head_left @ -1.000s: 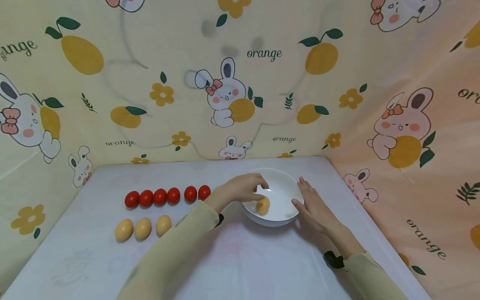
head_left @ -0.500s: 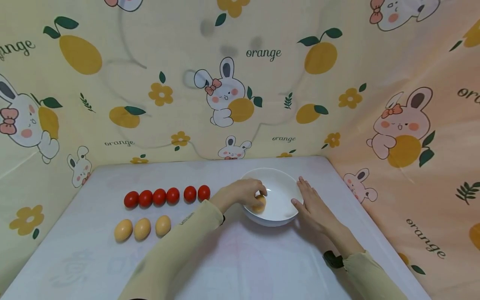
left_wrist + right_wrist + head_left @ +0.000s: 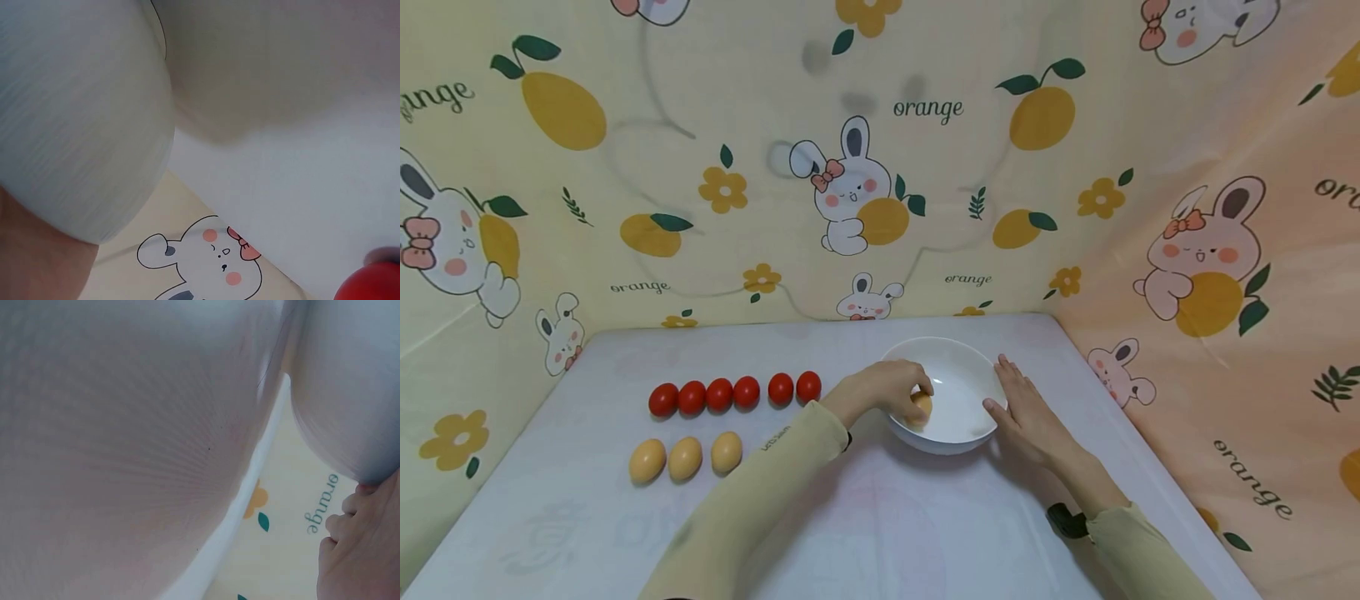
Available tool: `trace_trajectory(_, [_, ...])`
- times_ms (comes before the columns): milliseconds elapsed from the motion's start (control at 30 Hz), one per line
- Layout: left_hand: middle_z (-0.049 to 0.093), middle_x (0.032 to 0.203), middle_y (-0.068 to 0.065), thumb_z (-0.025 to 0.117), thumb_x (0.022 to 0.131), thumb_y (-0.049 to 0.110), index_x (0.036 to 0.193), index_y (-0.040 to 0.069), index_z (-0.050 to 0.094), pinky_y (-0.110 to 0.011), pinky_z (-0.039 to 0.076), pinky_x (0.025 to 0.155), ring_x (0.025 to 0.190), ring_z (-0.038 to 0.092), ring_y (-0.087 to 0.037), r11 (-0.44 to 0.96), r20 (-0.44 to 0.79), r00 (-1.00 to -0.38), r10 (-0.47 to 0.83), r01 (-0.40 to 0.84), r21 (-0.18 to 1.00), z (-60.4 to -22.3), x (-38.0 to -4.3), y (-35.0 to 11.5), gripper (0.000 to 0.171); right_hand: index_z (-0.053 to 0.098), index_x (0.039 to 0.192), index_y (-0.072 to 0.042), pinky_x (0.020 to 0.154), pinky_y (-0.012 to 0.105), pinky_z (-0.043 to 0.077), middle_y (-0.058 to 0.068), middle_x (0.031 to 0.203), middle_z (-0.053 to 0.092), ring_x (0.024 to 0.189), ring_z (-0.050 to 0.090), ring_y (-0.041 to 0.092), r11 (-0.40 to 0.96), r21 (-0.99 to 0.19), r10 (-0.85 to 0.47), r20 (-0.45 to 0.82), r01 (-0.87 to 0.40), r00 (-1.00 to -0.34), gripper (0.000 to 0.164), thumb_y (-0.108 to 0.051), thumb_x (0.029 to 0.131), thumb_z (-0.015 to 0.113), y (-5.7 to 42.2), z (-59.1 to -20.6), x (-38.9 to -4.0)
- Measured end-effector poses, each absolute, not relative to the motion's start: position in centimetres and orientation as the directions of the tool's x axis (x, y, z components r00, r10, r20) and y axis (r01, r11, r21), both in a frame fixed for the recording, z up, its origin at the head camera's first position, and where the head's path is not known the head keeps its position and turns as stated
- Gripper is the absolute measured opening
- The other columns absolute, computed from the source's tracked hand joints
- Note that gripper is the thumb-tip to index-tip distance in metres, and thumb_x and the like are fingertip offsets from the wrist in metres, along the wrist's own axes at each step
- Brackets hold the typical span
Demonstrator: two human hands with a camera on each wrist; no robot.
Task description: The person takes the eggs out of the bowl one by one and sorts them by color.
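Note:
A white bowl (image 3: 958,392) stands on the table right of the middle. My left hand (image 3: 891,388) reaches over its left rim, fingers and thumb curled about a tan egg (image 3: 922,406) low inside the bowl. The fingers partly cover that egg. Against the bowl's right side rests my right hand (image 3: 1028,417), its fingers straight. In the right wrist view the same hand (image 3: 362,540) touches the bowl's outer wall (image 3: 350,387). The left wrist view shows the bowl's outside (image 3: 87,119) and part of the left hand (image 3: 37,256); the egg is hidden there.
Several glossy red tomato-like things (image 3: 719,395) form a row at the back left. Three more tan eggs (image 3: 685,458) lie in front of them. A white cloth covers the table (image 3: 880,533), and a printed curtain (image 3: 760,108) hangs behind and at the sides.
My left hand has lowered into the bowl and its fingers have closed round the egg, which has shifted slightly left. The right hand has stayed at the bowl's side.

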State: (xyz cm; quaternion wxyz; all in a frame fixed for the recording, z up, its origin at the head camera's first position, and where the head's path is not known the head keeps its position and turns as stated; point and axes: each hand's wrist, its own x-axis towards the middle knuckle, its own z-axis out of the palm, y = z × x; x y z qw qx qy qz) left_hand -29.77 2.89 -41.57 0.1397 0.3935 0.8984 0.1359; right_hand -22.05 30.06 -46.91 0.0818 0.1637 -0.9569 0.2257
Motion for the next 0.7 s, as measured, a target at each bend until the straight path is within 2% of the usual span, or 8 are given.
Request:
trace_trajectory(333, [0.07,0.111,0.005,0.082,0.087,0.02,0.12,0.01,0.077,-0.022,0.048,0.084,0.096,0.057,-0.012,0.613,-0.096,-0.633,0.768,0.685,0.394,-41.76,-30.01,2.78,0.035,0.019,0.162,0.008,0.124,0.064,0.014,0.025,0.171,0.012,0.157,0.012,0.047,0.841,-0.406,-0.279,0.241,-0.357,-0.93,0.076,-0.041,0.11,0.046,30.11,-47.07,-22.0])
trace_trajectory(567, [0.07,0.118,0.002,0.081,0.089,0.024,0.125,0.012,0.075,-0.021,0.048,0.087,0.098,0.058,-0.011,0.583,-0.016,-0.62,0.784,0.727,0.363,-41.44,-29.73,2.44,0.038,0.018,0.162,0.007,0.124,0.064,0.014,0.024,0.171,0.011,0.157,0.011,0.045,0.848,-0.404,-0.269,0.23,-0.344,-0.935,0.077,-0.043,0.11,0.046,30.02,-46.97,-21.92])
trace_trajectory(700, [0.069,0.121,-0.001,0.08,0.089,0.024,0.126,0.012,0.074,-0.022,0.05,0.087,0.1,0.062,-0.014,0.563,0.037,-0.617,0.786,0.739,0.369,-41.06,-29.51,2.2,0.039,0.019,0.161,0.008,0.124,0.064,0.014,0.024,0.171,0.012,0.157,0.012,0.046,0.852,-0.401,-0.263,0.228,-0.337,-0.937,0.077,-0.043,0.11,0.046,29.99,-46.99,-21.95])
